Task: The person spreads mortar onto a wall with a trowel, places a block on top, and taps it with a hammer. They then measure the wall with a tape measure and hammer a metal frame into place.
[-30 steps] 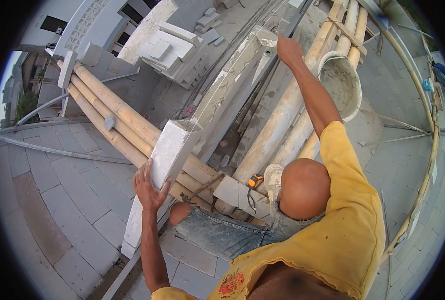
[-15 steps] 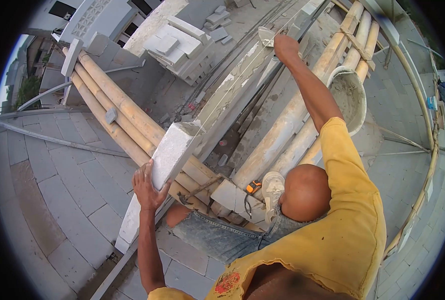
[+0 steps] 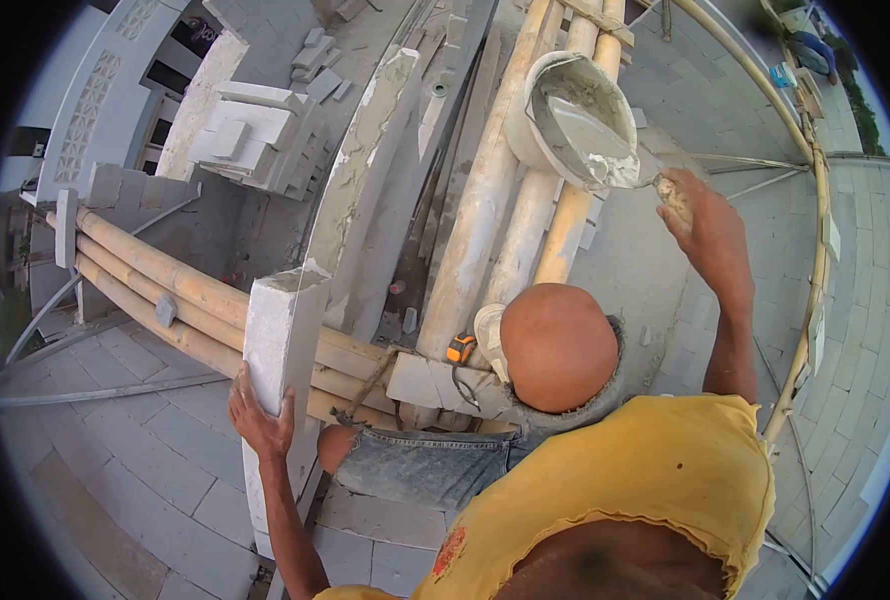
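Observation:
My left hand (image 3: 262,418) grips the sides of a white block (image 3: 273,335), fingers on one side and thumb on the other. The block stands at the near end of a narrow wall (image 3: 365,150), whose top carries rough grey mortar. On the right, my right hand (image 3: 707,235) is closed around the handle of a trowel (image 3: 674,204). The trowel's blade reaches into a pale bucket (image 3: 521,135) holding wet grey mortar (image 3: 617,168). The bucket rests on the bamboo poles.
Thick bamboo poles (image 3: 495,190) run beside the wall, and more poles (image 3: 170,275) cross at left. An orange tape measure (image 3: 461,349) lies near my shoe (image 3: 490,335). Stacked white blocks (image 3: 250,135) stand below. A person (image 3: 813,52) is far off at upper right.
My right hand has moved from over the wall top to the bucket at the right, carrying the trowel. My left hand stays on the block. The view has turned.

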Demonstrator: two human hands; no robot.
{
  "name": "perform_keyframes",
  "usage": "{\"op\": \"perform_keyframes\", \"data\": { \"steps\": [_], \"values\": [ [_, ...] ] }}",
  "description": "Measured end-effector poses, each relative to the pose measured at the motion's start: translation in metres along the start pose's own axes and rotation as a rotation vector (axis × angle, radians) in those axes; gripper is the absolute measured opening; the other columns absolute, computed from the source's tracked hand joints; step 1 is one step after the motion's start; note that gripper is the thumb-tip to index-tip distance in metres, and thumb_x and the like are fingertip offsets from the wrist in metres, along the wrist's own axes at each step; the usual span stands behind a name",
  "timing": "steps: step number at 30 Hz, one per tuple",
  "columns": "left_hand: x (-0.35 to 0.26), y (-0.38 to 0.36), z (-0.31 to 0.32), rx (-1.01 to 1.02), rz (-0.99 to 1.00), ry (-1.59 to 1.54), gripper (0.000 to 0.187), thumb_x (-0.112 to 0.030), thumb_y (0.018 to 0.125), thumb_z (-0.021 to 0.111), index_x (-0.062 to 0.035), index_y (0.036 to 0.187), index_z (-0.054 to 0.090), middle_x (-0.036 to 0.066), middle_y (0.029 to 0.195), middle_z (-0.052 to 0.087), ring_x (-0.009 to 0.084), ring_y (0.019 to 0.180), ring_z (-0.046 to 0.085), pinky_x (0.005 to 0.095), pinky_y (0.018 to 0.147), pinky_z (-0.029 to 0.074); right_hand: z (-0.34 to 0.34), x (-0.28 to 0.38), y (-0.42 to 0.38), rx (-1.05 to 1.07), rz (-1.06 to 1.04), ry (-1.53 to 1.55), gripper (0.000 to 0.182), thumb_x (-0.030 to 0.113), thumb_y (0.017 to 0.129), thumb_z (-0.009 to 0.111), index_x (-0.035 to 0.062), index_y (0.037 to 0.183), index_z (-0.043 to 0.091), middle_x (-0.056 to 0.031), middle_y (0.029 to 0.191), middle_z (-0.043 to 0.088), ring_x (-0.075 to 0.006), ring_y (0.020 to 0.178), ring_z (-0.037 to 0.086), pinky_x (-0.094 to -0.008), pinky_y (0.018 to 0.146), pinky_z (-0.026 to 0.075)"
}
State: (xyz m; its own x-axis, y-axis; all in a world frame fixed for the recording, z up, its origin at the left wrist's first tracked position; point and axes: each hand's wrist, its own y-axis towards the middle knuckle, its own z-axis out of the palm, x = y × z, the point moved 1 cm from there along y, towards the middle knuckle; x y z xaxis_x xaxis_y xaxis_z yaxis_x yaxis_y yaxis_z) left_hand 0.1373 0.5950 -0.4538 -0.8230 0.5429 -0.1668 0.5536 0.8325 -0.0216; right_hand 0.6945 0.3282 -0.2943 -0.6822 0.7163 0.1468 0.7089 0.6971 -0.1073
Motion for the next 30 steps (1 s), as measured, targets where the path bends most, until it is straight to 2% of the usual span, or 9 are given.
{"op": "perform_keyframes", "data": {
  "steps": [1,3,8,12,16,18,22,26,30],
  "values": [
    [0.004,0.0,0.003,-0.009,0.013,0.012,0.092,-0.036,0.074,0.08,-0.0098,0.152,0.039,0.018,0.142,0.053,0.038,0.131,0.048,0.0501,0.113,0.03,-0.004,-0.014,0.002,-0.083,0.011,-0.179,0.033,0.017,0.089,0.068,0.0123,0.122,0.063,-0.0141,0.105,0.072,-0.0363,0.094,0.069,-0.0462,0.079,0.053],
    [0.008,0.003,0.005,0.026,0.02,0.006,0.094,-0.036,0.074,0.08,-0.0105,0.154,0.037,0.018,0.145,0.051,0.0385,0.133,0.046,0.0518,0.113,0.03,0.001,-0.034,0.042,0.138,0.111,-0.429,0.034,0.009,0.09,0.064,0.0121,0.123,0.063,-0.0143,0.104,0.071,-0.0352,0.095,0.069,-0.0479,0.077,0.055],
    [0.005,0.006,-0.021,0.312,-0.07,0.034,0.105,-0.038,0.075,0.081,-0.0197,0.16,0.023,0.017,0.158,0.032,0.0428,0.141,0.035,0.0661,0.115,0.022,0.06,-0.006,0.109,0.061,-0.149,-0.156,0.048,0.004,0.088,0.062,0.012,0.135,0.055,-0.0161,0.129,0.061,-0.0354,0.113,0.064,-0.0477,0.09,0.055],
    [-0.032,0.024,-0.066,0.57,-0.188,0.209,0.108,-0.042,0.076,0.081,-0.0266,0.162,0.017,0.016,0.164,0.02,0.044,0.149,0.021,0.076,0.113,0.015,-0.007,0.072,0.009,0.038,-0.35,0.196,0.052,0.001,0.091,0.057,0.0142,0.141,0.051,-0.013,0.132,0.059,-0.034,0.118,0.06,-0.0443,0.098,0.053],
    [-0.066,-0.022,-0.112,0.453,-0.209,0.0,0.103,-0.041,0.08,0.079,-0.0263,0.162,0.018,0.015,0.166,0.017,0.0429,0.151,0.019,0.0765,0.112,0.016,-0.039,0.023,-0.11,0.445,-0.27,0.19,0.054,0.006,0.089,0.065,0.015,0.14,0.051,-0.0128,0.135,0.057,-0.035,0.118,0.06,-0.0449,0.097,0.053],
    [-0.077,-0.081,-0.138,0.396,-0.295,-0.205,0.099,-0.04,0.082,0.078,-0.0266,0.161,0.02,0.013,0.167,0.017,0.0424,0.151,0.018,0.0763,0.112,0.015,-0.049,-0.032,-0.18,0.615,-0.165,0.098,0.056,0.011,0.086,0.069,0.0143,0.139,0.051,-0.0152,0.132,0.058,-0.0357,0.118,0.06,-0.046,0.096,0.053],
    [-0.089,-0.248,-0.259,0.596,-0.367,0.022,0.086,-0.04,0.081,0.078,-0.0251,0.155,0.036,0.013,0.166,0.02,0.041,0.152,0.017,0.0765,0.113,0.011,-0.073,-0.127,-0.331,0.822,-0.054,-0.002,0.061,0.017,0.079,0.074,0.0143,0.137,0.053,-0.0168,0.123,0.063,-0.0367,0.113,0.063,-0.0474,0.096,0.052],
    [-0.074,-0.45,-0.4,0.684,-0.544,0.385,0.075,-0.047,0.076,0.078,-0.0218,0.142,0.053,0.017,0.162,0.026,0.0451,0.151,0.014,0.0794,0.111,0.0,-0.132,-0.13,-0.442,0.886,0.259,0.242,0.058,0.018,0.078,0.073,0.0137,0.134,0.056,-0.0192,0.108,0.07,-0.0363,0.108,0.067,-0.0466,0.095,0.052],
    [-0.098,-0.539,-0.52,0.881,-0.746,0.5,0.074,-0.044,0.075,0.079,-0.0193,0.14,0.055,0.018,0.163,0.026,0.046,0.152,0.013,0.0826,0.108,-0.002,-0.155,-0.096,-0.51,0.8,0.306,0.39,0.058,0.012,0.078,0.074,0.0107,0.133,0.057,-0.019,0.109,0.07,-0.0365,0.103,0.068,-0.045,0.091,0.053]
  ]
}}
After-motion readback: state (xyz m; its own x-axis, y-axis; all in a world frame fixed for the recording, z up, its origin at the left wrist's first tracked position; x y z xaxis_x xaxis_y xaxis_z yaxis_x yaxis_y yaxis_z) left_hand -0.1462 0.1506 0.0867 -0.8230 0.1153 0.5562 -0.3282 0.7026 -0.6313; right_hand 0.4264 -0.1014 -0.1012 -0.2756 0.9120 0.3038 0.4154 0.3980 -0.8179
